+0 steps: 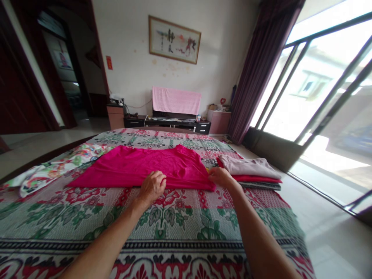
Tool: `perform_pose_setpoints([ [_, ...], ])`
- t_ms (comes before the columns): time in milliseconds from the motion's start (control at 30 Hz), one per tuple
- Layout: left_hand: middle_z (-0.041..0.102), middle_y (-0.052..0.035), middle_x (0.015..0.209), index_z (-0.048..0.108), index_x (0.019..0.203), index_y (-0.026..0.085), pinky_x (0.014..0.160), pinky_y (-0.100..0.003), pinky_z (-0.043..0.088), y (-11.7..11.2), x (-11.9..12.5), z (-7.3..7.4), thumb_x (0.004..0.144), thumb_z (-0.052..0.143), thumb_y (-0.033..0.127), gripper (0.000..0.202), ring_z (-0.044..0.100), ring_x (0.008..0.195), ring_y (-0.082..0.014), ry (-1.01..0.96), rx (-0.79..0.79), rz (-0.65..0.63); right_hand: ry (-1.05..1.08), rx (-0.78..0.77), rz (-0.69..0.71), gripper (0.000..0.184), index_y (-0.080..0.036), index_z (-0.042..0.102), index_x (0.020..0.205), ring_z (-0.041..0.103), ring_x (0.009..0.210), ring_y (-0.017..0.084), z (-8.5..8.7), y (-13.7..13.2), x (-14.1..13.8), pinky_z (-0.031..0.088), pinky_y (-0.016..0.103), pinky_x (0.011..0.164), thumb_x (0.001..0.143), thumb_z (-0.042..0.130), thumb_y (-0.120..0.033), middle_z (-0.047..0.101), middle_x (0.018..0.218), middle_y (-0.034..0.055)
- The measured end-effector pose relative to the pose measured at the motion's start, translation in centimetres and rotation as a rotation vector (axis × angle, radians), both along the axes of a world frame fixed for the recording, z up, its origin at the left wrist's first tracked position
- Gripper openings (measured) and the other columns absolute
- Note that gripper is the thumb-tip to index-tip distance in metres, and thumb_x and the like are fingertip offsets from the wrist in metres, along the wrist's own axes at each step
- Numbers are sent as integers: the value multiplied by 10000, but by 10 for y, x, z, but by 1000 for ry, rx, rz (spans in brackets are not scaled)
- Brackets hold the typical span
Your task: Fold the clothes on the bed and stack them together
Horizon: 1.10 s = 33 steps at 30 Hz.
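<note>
A bright pink shirt [145, 164] lies spread sideways across a patterned cloth [174, 228], with small creases toward its right half. My left hand [153, 183] rests at the shirt's near edge, fingers curled and closed on the fabric. At the shirt's right edge, my right hand [220, 176] is closed in a pinch on the material; its fingertips are partly hidden. Just beyond that hand sits a stack of folded clothes, with a pale pink garment [250, 166] on top, a red one [258, 179] under it and a dark grey one [261, 186] at the bottom.
A white floral fabric [61, 168] lies bunched at the left. Against the far wall, a pink towel [176, 100] covers a screen on a low black cabinet [135, 122]. Purple curtains [255, 73] hang beside large windows on the right. A framed picture [174, 40] hangs above.
</note>
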<state>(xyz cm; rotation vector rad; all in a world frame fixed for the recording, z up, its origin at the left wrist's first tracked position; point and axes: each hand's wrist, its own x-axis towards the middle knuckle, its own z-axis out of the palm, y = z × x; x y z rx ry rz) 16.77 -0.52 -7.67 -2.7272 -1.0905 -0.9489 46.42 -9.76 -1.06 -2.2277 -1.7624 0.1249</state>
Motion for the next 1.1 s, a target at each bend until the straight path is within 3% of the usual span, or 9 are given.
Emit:
perform_pose_setpoints([
  [133,655,-118,1161,671,1088,159,964,-377,422,6,-7,-5,877,478,329,332,562,1092,-254,42,-16,172,-20,131,90,278,-184,727,1004,637,762,159,3,12,-36,415,223,692,801,537,-190,723,843,60],
  [233,556,-162,1343,599,1241,118,1032,-448,367,4,-7,-10,878,463,470,523,441,1278,-315,144,-98,293,-29,170,199,302,-166,704,1064,640,850,160,-6,31,-59,421,221,762,824,520,-176,720,960,80],
  [333,439,-159,1461,497,1358,118,1061,-496,321,-1,-4,-13,891,411,523,625,350,1357,-330,229,-199,367,-40,154,220,324,-164,670,1130,642,877,166,-17,51,-73,421,229,779,855,503,-208,718,970,87],
  [500,338,-162,1522,417,1420,104,1095,-517,263,-2,-1,-11,901,374,534,676,276,1401,-336,262,-276,368,-85,59,90,242,-169,703,985,653,862,199,-31,63,-81,412,246,722,840,527,-248,722,908,98],
  [667,338,-178,1519,422,1418,123,1088,-539,259,-1,-2,-11,893,399,530,665,278,1398,-351,225,-289,352,23,199,-24,218,-184,696,948,642,813,173,-42,61,-76,398,230,696,849,526,-278,722,867,63],
  [800,331,-180,1522,411,1425,126,1097,-542,243,1,-3,-14,890,399,540,676,259,1409,-349,213,-305,340,44,209,-56,202,-191,683,929,634,810,179,-47,62,-75,403,243,692,853,534,-305,709,876,58],
  [933,307,-179,1533,398,1433,115,1113,-535,227,0,-3,-15,883,397,562,708,239,1419,-345,205,-333,348,2,230,-83,291,-165,631,1094,627,884,210,-50,62,-79,424,273,728,839,550,-277,673,1004,104],
  [1000,303,-178,1535,377,1444,106,1115,-540,229,-2,-2,-13,880,411,554,721,243,1416,-346,188,-333,340,-10,299,-51,371,-151,579,1203,620,916,212,-50,62,-83,434,281,755,848,524,-244,645,1075,116],
  [1100,324,-180,1525,366,1448,97,1106,-547,253,-4,-2,-7,878,429,534,721,278,1399,-347,134,-303,330,1,413,117,330,-173,601,1172,608,931,188,-50,60,-93,444,269,787,879,453,-204,630,1094,95],
])
